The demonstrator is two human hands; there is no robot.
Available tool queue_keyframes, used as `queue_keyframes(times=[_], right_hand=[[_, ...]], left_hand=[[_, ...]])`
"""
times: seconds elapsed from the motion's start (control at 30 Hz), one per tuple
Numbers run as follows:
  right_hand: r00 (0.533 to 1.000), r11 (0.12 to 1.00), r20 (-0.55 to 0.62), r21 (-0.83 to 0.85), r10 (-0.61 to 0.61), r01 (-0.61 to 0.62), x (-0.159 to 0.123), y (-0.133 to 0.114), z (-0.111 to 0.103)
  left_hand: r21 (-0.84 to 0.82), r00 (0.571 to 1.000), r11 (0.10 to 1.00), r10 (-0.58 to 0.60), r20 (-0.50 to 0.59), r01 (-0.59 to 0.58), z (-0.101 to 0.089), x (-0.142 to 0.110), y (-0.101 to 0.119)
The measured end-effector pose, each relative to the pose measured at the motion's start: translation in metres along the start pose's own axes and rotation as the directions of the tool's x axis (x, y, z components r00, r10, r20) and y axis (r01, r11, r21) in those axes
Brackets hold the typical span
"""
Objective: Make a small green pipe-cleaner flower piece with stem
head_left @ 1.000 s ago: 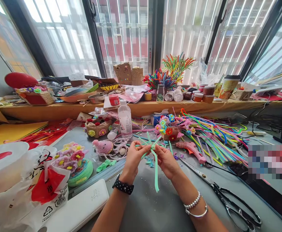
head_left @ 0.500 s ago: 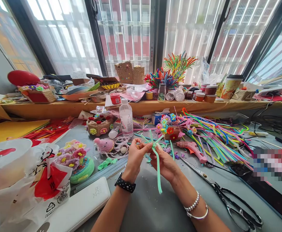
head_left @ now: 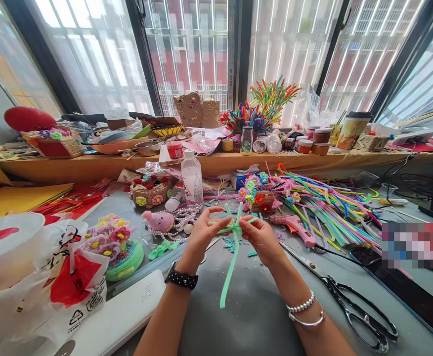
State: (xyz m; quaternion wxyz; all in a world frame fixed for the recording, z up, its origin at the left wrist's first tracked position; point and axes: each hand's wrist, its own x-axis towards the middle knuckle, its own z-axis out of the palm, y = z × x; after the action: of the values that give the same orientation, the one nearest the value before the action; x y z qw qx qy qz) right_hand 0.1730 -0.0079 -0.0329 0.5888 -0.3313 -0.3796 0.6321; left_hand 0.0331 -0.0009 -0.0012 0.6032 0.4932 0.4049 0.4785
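Grey smooth tabletop (head_left: pixel 235 326) bears long metal scissors with black loop handles (head_left: pixel 325 277), lying to the right. Above it, the bare left hand (head_left: pixel 200 235) and bare right hand (head_left: pixel 264 242) each pinch one side of the fuzzy mint-green spoked piece (head_left: pixel 236 228) between them (its longest strand dangles); small teal scraps (head_left: pixel 230 244) lie beyond.

Daylight floods through dark-framed glass windows (head_left: pixel 197 49), glaring white at upper left; wide-angle distortion stretches the edges, and pixelation masks a multicoloured patch (head_left: pixel 418 244) at right.

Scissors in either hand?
No, the left hand and right hand both hold green stems, while the scissors lie on the table.
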Motion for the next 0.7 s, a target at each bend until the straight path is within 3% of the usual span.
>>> queue_keyframes(times=[0.17,0.23,0.37,0.43,0.53,0.7], right_hand=[[0.986,0.984,-0.162,0.176,0.048,-0.019,0.003,0.001,-0.002],[0.981,0.973,-0.178,0.226,0.076,-0.034,0.004,0.001,-0.003],[0.984,0.967,-0.153,0.251,0.087,-0.047,0.003,0.003,-0.003],[0.987,0.971,-0.139,0.232,0.081,-0.047,0.002,0.004,-0.002],[0.99,0.982,-0.111,0.176,0.092,-0.072,0.001,0.005,0.0],[0.997,0.998,-0.032,0.008,0.064,-0.064,-0.002,0.005,0.005]], left_hand=[[-0.256,0.992,0.964,-0.098,-0.074,0.077,-0.001,0.005,-0.008],[-0.198,0.996,0.977,-0.082,-0.022,0.076,0.0,0.004,-0.011],[-0.001,0.982,1.0,-0.028,0.189,0.029,0.006,-0.003,-0.01],[0.063,0.981,0.998,0.001,0.194,-0.014,0.01,-0.004,-0.01],[0.08,0.993,0.993,0.073,0.096,-0.081,0.013,-0.002,-0.012],[0.025,0.995,0.998,0.067,-0.08,-0.065,0.011,0.004,-0.017]])
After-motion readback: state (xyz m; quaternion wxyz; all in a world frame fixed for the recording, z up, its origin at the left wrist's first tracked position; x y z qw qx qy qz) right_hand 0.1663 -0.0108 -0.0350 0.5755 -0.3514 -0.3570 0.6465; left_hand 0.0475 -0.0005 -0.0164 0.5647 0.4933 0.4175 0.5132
